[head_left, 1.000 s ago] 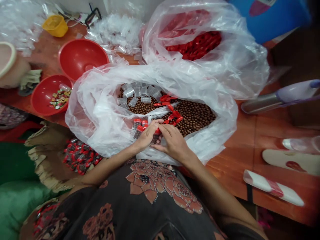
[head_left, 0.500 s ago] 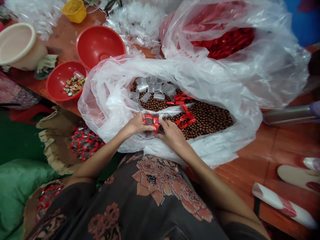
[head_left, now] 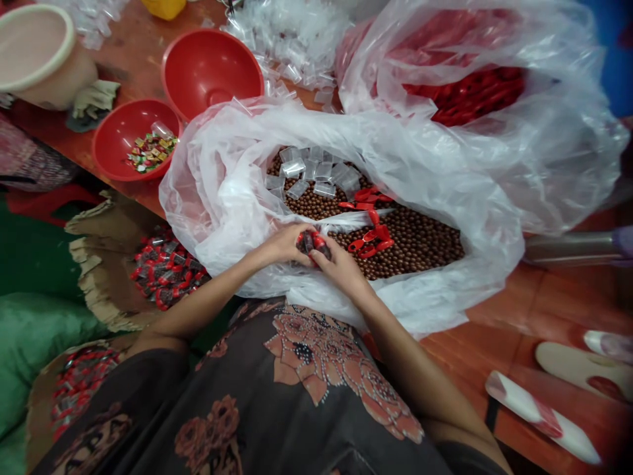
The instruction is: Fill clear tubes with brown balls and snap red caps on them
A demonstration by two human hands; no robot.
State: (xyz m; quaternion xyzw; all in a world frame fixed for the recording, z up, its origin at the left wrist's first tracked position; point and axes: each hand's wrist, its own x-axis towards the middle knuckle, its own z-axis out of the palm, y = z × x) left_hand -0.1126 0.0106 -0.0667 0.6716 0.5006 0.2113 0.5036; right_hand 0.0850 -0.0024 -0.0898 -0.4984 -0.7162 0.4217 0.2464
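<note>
My left hand (head_left: 281,245) and my right hand (head_left: 340,267) meet over the mouth of a white plastic sack (head_left: 217,198). Between their fingers they pinch a small clear packet with red trim (head_left: 310,244), which seems to hold brown balls and is partly hidden. The sack holds a mass of brown chocolate-like balls (head_left: 410,241). On those balls lie several small empty clear packets (head_left: 314,173) and several red plastic clips (head_left: 370,232), close beyond my right hand.
A clear sack of red pieces (head_left: 469,95) stands beyond. At left are red bowls (head_left: 211,74) (head_left: 134,140), one holding wrapped sweets. Filled packets lie on torn cardboard (head_left: 165,274). Loose clear packets (head_left: 287,43) are heaped on the orange table (head_left: 499,310).
Both hands have drawn closer around the packet, which is now more hidden. The whole view has shifted slightly right and upward.
</note>
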